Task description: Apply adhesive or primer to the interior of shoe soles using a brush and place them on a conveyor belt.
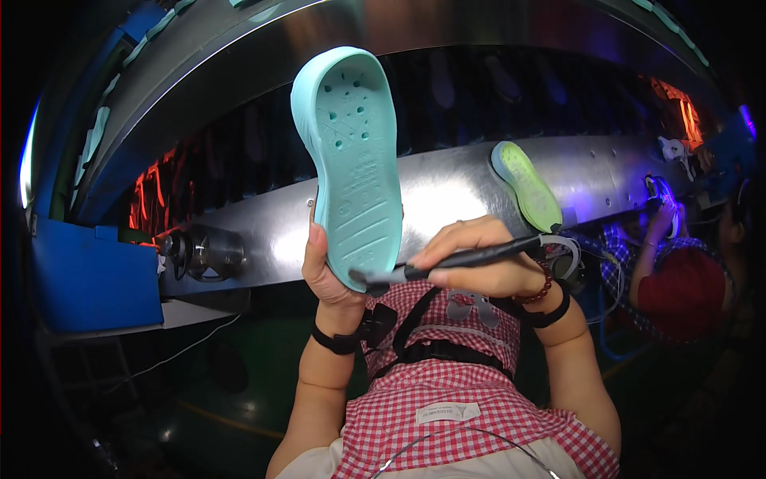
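Note:
My left hand (pixel 321 273) grips a turquoise shoe sole (pixel 357 172) by its lower end, holding it upright with the hollow inner side toward me. Small holes show near the sole's top and slanted ridges lower down. Between the fingers of my right hand (pixel 483 239) is a brush (pixel 501 251) with a dark handle and a tube joined to its rear end. The brush tip, slightly blurred, touches or nearly touches the inside of the sole's lower end. A second sole (pixel 531 190), yellow-green inside with a pale turquoise rim, lies on the metal ledge to the right.
A shiny metal ledge (pixel 279 215) runs across in front of me. Behind it is a dark conveyor (pixel 479 88) carrying sole shapes, with orange glows at both ends. A glass-and-black container (pixel 207 254) and a blue box (pixel 96 275) stand left. A co-worker (pixel 678 271) handles a shoe part at right.

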Available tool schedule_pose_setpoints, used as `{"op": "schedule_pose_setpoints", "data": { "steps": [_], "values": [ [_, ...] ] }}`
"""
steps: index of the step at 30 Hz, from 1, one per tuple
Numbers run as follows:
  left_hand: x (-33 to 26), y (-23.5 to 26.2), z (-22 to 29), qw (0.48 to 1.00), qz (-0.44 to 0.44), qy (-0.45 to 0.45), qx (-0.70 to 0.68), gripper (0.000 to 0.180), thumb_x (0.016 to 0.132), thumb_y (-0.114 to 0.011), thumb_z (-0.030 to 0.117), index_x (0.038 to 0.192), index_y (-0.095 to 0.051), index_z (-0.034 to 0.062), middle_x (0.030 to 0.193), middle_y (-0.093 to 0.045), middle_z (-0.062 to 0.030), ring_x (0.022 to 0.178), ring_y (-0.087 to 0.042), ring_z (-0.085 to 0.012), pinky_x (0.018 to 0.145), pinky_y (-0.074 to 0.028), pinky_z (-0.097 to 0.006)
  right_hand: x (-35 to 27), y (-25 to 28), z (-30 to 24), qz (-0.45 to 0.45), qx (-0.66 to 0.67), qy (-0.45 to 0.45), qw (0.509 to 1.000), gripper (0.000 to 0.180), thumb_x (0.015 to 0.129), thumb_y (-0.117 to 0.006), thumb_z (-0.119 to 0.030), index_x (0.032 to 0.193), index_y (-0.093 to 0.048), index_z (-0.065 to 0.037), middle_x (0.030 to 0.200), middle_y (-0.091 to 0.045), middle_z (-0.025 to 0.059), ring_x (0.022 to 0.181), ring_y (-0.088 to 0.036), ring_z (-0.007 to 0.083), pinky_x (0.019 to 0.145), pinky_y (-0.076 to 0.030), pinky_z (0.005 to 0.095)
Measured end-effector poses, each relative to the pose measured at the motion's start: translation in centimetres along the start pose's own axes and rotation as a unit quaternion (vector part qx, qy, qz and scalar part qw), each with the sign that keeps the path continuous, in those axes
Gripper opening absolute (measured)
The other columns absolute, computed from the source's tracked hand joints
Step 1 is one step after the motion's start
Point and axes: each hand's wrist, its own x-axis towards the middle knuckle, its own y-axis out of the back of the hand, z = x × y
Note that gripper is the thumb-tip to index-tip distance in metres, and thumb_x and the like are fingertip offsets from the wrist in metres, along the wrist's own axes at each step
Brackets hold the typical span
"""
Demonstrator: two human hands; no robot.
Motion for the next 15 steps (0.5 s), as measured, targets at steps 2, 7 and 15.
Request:
{"op": "schedule_pose_setpoints", "data": {
  "steps": [2,7,15],
  "values": [
    [0.2,0.2,0.1,0.999,0.021,-0.007,0.025,0.067,0.085,-0.036,0.052,0.130,-0.032,0.0020,0.124,-0.044,-0.0217,0.106,-0.050,-0.0396,0.093,-0.039,-0.051,0.1,0.2,-0.6,-0.026,-0.016,-0.005,1.000,0.015,0.074,-0.064,-0.005,0.089,-0.065,-0.002,0.082,-0.065,0.0082,0.072,-0.061,0.0115,0.064,-0.048,0.0222],
    [0.5,-0.5,0.5,0.997,0.019,0.014,-0.077,0.065,0.085,-0.036,0.051,0.130,-0.035,0.0027,0.125,-0.042,-0.0221,0.107,-0.050,-0.0387,0.093,-0.039,-0.050,-0.5,-0.4,-0.1,-0.016,0.014,-0.027,0.999,0.016,0.074,-0.065,-0.005,0.090,-0.065,-0.001,0.082,-0.065,0.0085,0.071,-0.060,0.0100,0.064,-0.047,0.0214],
    [0.9,-0.8,1.3,0.982,-0.012,0.183,-0.049,0.050,0.086,-0.045,0.026,0.126,-0.036,-0.0030,0.119,-0.049,-0.0187,0.104,-0.054,-0.0252,0.091,-0.043,-0.037,0.7,1.9,-0.4,-0.145,-0.010,0.000,0.989,0.019,0.074,-0.063,-0.002,0.093,-0.063,-0.001,0.089,-0.064,0.0111,0.084,-0.062,0.0189,0.075,-0.048,0.0267]
  ]
}}
